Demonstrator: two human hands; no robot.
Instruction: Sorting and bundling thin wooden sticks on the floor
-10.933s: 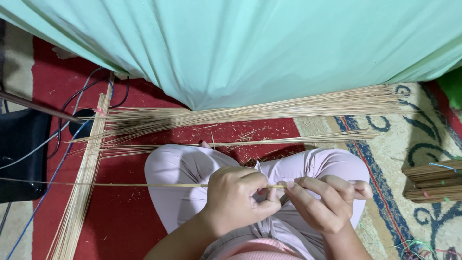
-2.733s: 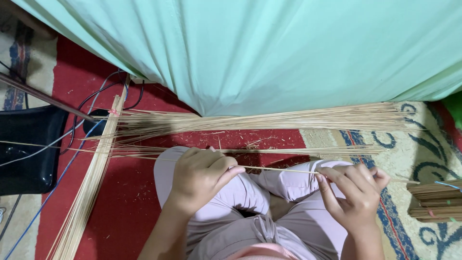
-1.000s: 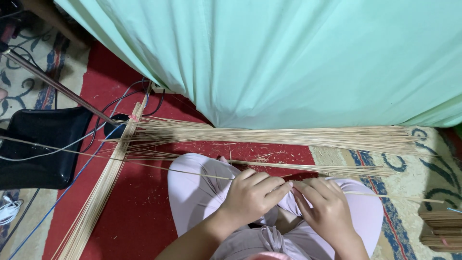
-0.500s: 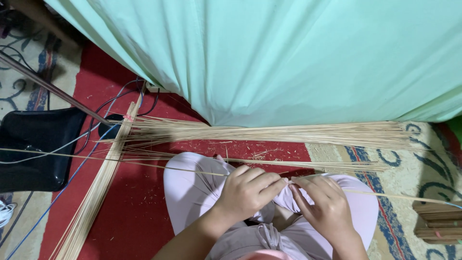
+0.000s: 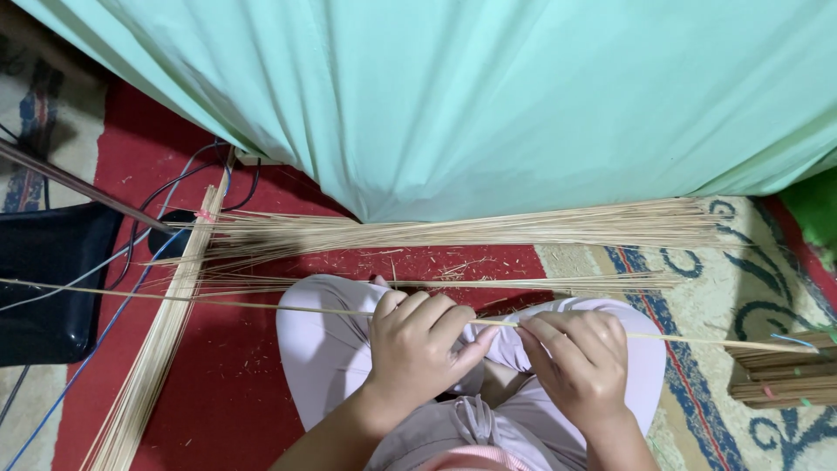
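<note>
One long thin bamboo stick (image 5: 261, 305) runs left to right across my lap, from the far left edge to the right. My left hand (image 5: 418, 344) pinches it near the middle, fingers curled. My right hand (image 5: 575, 358) grips the same stick just to the right, fingertips close to my left thumb. Both hands rest above my crossed legs in light pink trousers (image 5: 323, 349).
A loose heap of thin sticks (image 5: 488, 228) lies on the red mat ahead. A tied bundle (image 5: 157, 340) runs diagonally at left. Short bundled sticks (image 5: 785, 371) sit at right. A mint-green cloth (image 5: 453, 96) hangs ahead; a black bag (image 5: 44, 279) and cables lie at left.
My hands have kept hold of the stick and shifted slightly along it. The view has tilted a little; the stick now reaches further to the left.
</note>
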